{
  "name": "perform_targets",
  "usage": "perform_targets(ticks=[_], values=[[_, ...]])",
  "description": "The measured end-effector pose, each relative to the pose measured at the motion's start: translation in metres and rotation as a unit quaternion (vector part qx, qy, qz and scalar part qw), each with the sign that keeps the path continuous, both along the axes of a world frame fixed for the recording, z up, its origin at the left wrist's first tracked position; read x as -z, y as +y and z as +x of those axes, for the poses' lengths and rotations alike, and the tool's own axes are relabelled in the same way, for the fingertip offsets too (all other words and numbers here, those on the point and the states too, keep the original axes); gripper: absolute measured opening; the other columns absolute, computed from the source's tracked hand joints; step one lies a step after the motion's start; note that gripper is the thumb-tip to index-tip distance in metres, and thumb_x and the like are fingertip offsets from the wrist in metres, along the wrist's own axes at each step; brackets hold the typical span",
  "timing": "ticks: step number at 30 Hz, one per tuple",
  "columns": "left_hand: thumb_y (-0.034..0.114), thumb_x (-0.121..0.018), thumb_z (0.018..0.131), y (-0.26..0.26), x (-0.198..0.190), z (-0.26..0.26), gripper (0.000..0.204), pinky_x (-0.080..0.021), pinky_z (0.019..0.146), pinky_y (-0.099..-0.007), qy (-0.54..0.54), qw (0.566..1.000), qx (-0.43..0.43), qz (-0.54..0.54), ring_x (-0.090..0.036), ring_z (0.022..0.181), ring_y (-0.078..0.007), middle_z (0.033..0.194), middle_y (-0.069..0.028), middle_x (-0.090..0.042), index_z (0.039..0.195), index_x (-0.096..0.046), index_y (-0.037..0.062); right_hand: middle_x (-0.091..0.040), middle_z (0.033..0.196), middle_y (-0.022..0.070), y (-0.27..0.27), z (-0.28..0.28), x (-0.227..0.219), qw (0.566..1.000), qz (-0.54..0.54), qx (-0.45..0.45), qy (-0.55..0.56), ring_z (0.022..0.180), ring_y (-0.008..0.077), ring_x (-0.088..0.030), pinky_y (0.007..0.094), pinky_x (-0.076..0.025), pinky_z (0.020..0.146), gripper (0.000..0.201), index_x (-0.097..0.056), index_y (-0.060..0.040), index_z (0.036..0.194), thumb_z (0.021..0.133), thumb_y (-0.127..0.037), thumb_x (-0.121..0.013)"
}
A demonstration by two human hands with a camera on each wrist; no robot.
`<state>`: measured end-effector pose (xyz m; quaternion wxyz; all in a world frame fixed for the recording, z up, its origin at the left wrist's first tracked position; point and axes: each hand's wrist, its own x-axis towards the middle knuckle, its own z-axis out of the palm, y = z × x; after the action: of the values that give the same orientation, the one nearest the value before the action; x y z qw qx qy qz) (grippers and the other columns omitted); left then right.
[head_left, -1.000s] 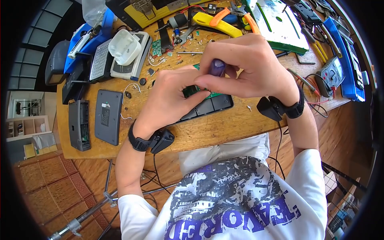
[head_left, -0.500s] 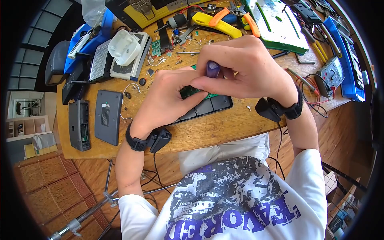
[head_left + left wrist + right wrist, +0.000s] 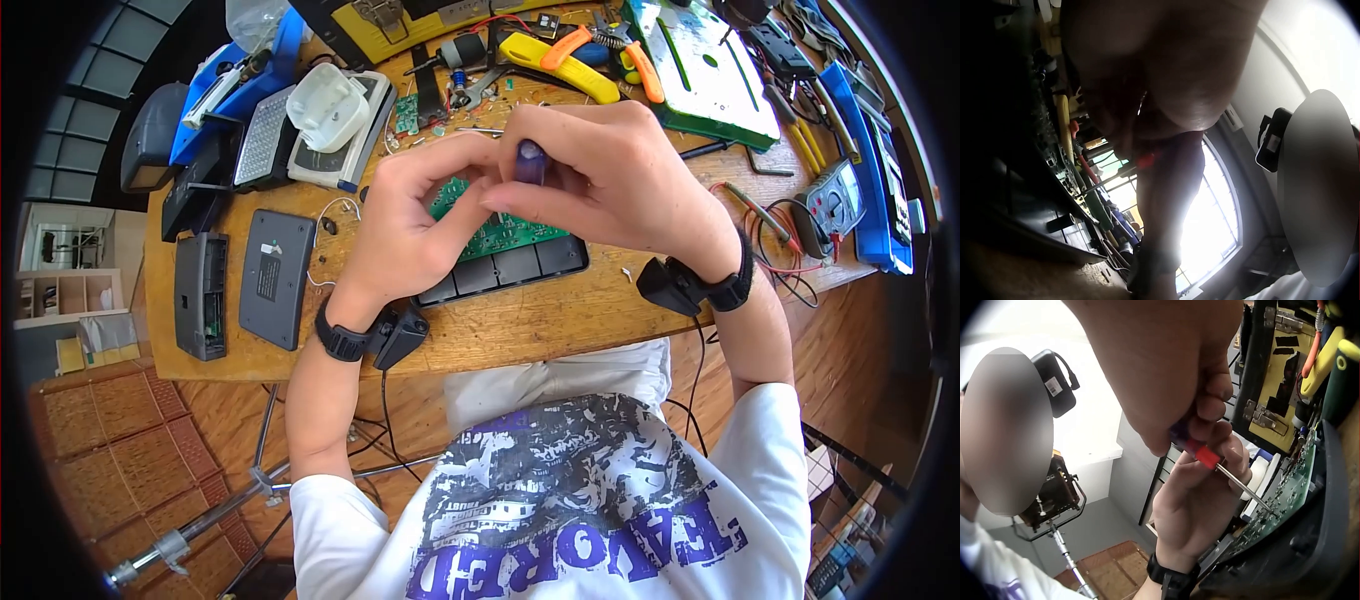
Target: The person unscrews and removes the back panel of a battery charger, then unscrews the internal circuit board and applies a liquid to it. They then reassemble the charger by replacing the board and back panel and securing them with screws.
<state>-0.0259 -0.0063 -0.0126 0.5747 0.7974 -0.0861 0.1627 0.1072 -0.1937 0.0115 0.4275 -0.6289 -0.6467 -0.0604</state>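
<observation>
In the head view, my right hand [image 3: 610,180] grips a screwdriver [image 3: 531,160] with a purple handle and red collar. Its steel shaft [image 3: 1244,487] slants down in the right wrist view, the tip at the green circuit board [image 3: 1288,500]. That board sits in a black plastic casing [image 3: 510,272], partly hidden by my hands. My left hand [image 3: 420,220] is raised over the board's left part, thumb and fingers curled together beside the right thumb. A small shiny metal piece [image 3: 1142,103] shows among its fingers in the dark left wrist view; I cannot tell its kind.
A dark grey panel [image 3: 275,280] and a narrow black case [image 3: 202,297] lie at the left. Behind stand a white plastic container [image 3: 328,108] and a yellow-black toolbox [image 3: 400,30]. Orange-handled pliers [image 3: 567,48], a yellow cutter [image 3: 560,72] and a multimeter [image 3: 832,195] lie at back and right.
My left hand has drawn back left and upward, uncovering more of the green board. The right hand still grips the screwdriver, with little movement. The head view has shifted slightly.
</observation>
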Motion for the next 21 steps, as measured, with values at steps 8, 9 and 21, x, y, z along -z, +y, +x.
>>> perform_targets(ticks=[8,9,21], values=[[0.005,-0.080,0.091,-0.002,-0.006,0.000,0.021,-0.057,0.085,-0.0321,-0.011,0.995,0.027,0.091,-0.072,0.091,-0.0175,0.101,-0.0092,-0.076,0.111,-0.076,-0.0019,-0.059,0.068,0.0033,0.003,-0.006,0.001,0.995,0.041,0.081,-0.051,0.058,0.0158,-0.056,0.0308,-0.046,0.055,0.040,-0.064,-0.0061,0.082,0.082,-0.028,-0.097],[0.008,-0.083,0.091,-0.002,-0.005,0.000,0.023,-0.057,0.084,-0.0323,-0.002,0.996,0.023,0.084,-0.072,0.090,-0.0171,0.100,-0.0088,-0.076,0.111,-0.076,-0.0014,-0.059,0.068,0.0033,0.003,-0.006,0.000,0.995,0.040,0.077,-0.052,0.058,0.0158,-0.056,0.0308,-0.046,0.055,0.040,-0.064,-0.0061,0.082,0.082,-0.028,-0.097],[0.013,-0.083,0.096,0.003,-0.006,0.000,0.019,-0.054,0.087,-0.0297,-0.008,0.998,0.044,0.045,-0.068,0.094,-0.0146,0.103,-0.0067,-0.077,0.110,-0.080,0.0008,-0.072,0.082,0.0008,-0.001,0.006,-0.018,0.997,0.072,0.008,0.017,0.060,0.0108,-0.059,0.0268,-0.048,0.055,0.015,-0.081,-0.0060,0.102,0.088,-0.006,-0.087]])
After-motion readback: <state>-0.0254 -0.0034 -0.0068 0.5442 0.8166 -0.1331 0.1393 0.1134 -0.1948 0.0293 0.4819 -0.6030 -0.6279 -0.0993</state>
